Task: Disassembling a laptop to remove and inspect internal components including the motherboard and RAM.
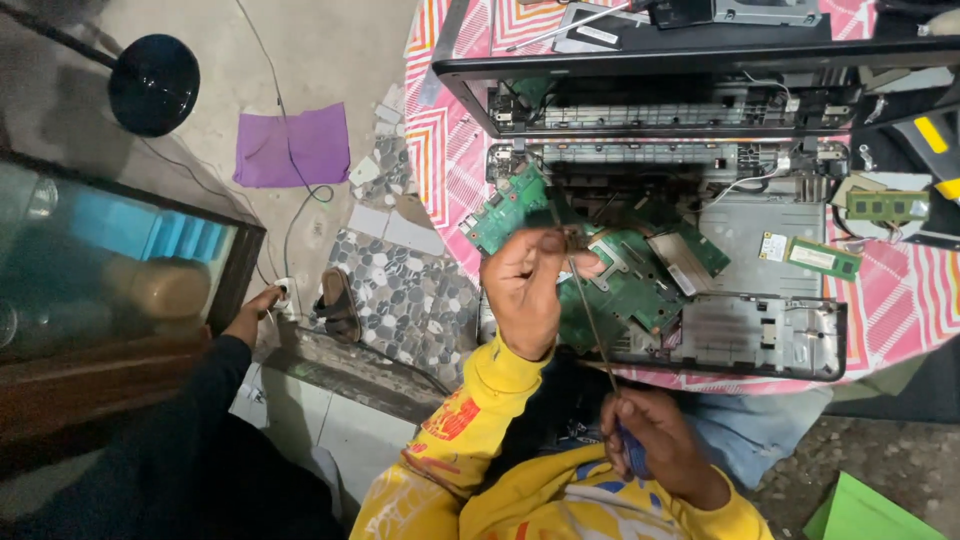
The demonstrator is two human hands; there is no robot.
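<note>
A green motherboard [630, 290] lies tilted in an opened grey laptop base [760, 340] on a pink zigzag tablecloth [445, 150]. My left hand [530, 290] is over the board's left part, with its fingers pinched around the upper end of a long thin screwdriver [595, 330]. My right hand [655, 445] is lower, near my lap, closed around the screwdriver's blue handle. Both sleeves are yellow. The screwdriver's tip is hidden by my left fingers.
The stripped laptop lid frame [650, 95] stands behind the base. Two green memory modules [822, 258] [887, 205] lie to the right. Another person's dark-sleeved hand [255, 310] reaches a white plug at left. A purple cloth [292, 145], sandal [338, 305] and glass cabinet [120, 260] are on the floor side.
</note>
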